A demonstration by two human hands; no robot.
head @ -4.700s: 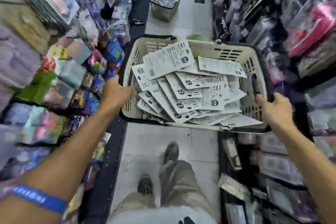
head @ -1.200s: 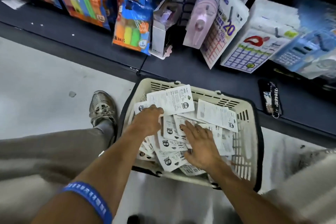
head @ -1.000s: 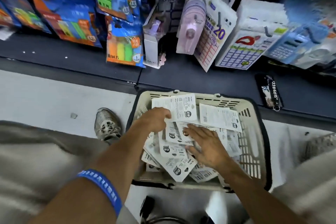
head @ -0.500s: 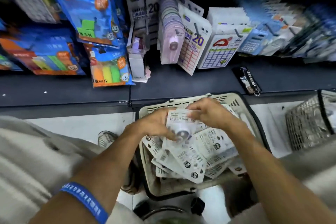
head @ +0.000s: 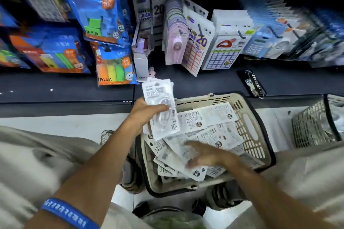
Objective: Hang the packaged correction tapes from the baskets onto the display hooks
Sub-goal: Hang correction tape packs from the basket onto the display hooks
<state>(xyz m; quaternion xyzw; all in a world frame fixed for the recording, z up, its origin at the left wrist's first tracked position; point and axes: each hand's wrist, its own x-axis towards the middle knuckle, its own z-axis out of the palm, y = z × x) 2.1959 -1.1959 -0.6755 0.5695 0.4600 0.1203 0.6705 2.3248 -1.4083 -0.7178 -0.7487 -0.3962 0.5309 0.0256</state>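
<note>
A beige plastic basket (head: 249,117) sits on the floor below me, filled with several white packaged correction tapes (head: 206,117) lying flat. My left hand (head: 143,115) grips a small stack of packaged correction tapes (head: 160,106) face up, raised over the basket's left rim. My right hand (head: 202,154), blurred, hovers with fingers spread just above the packs in the basket and holds nothing. Display hooks (head: 240,33) on the dark shelf wall behind carry rows of hanging stationery packs.
Blue and orange sticky-note packs (head: 113,63) hang at the left, sticker and calculator packs (head: 197,41) at the centre and right. A dark shelf ledge (head: 74,87) runs across. A second grey mesh basket (head: 316,124) stands at the right. My knees flank the basket.
My left hand has lifted the gathered packs up and out to the left. My right hand has let go of them and dropped back down over the packs in the basket.
</note>
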